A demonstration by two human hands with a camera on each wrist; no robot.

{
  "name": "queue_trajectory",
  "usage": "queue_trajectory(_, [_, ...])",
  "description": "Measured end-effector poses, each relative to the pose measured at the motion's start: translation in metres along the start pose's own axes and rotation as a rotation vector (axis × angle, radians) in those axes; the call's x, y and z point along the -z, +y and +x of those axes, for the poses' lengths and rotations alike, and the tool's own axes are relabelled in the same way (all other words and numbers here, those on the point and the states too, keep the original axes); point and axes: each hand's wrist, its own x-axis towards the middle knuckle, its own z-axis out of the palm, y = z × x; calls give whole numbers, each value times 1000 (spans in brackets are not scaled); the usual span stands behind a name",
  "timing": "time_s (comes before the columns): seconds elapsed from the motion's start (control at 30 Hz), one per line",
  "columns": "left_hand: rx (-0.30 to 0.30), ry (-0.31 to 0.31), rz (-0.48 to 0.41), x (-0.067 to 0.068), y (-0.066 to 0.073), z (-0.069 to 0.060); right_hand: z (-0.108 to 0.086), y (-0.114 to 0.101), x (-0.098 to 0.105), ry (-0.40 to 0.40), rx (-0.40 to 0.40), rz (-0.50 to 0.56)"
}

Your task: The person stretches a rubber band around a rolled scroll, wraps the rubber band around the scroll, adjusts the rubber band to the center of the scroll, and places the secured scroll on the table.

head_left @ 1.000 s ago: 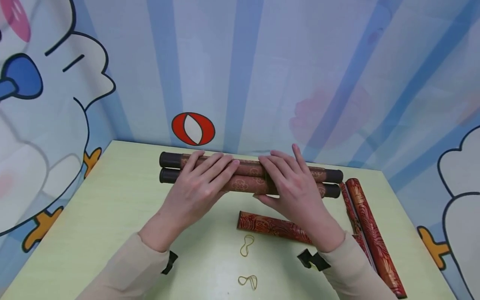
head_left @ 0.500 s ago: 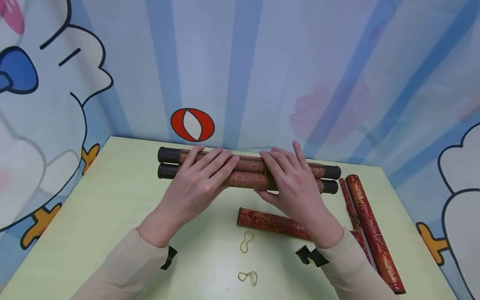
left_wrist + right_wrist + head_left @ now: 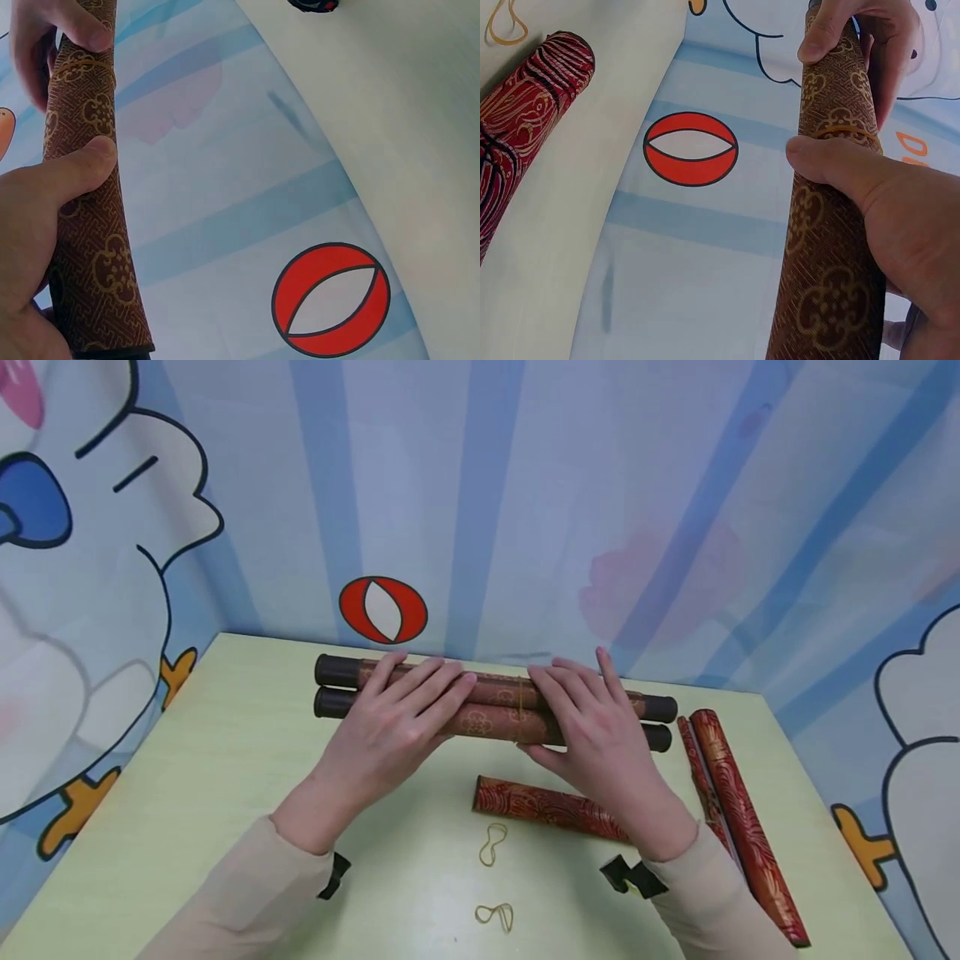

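Observation:
Two brown patterned scrolls with black ends lie side by side, the far scroll [image 3: 498,688] and the near scroll [image 3: 480,722], raised above the table. My left hand [image 3: 393,722] grips both from above on their left half, its thumb [image 3: 86,165] pressed along the near one in the left wrist view. My right hand [image 3: 596,727] holds them right of centre, thumb below and fingers over the top. A thin yellow rubber band [image 3: 521,697] circles the pair just left of the right fingers; the right wrist view shows the rubber band [image 3: 847,131] near that thumb.
On the pale table [image 3: 225,760], a red patterned scroll [image 3: 543,808] lies partly under my right forearm. More red scrolls [image 3: 746,818] lie along the right side. Two loose rubber bands [image 3: 492,845] rest in front. A printed cloth backdrop [image 3: 420,485] stands behind the table.
My right hand has shifted slightly right along the scrolls, uncovering the rubber band that its fingers were covering. My left hand keeps its grip, and the scrolls stay nearly in place.

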Motion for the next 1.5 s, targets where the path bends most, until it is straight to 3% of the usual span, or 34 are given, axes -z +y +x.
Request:
queue_trajectory(0.57, [-2, 24, 20, 0, 3, 4, 15, -8, -8, 94, 66, 16])
queue_trajectory(1.0, [-5, 6, 17, -2, 5, 6, 11, -7, 1, 11, 31, -29])
queue_trajectory(1.27, [-5, -10, 33, -3, 8, 5, 20, -15, -6, 28, 54, -12])
queue_trajectory(1.5, [3, 14, 23, -4, 7, 4, 25, -19, -12, 39, 54, 4])
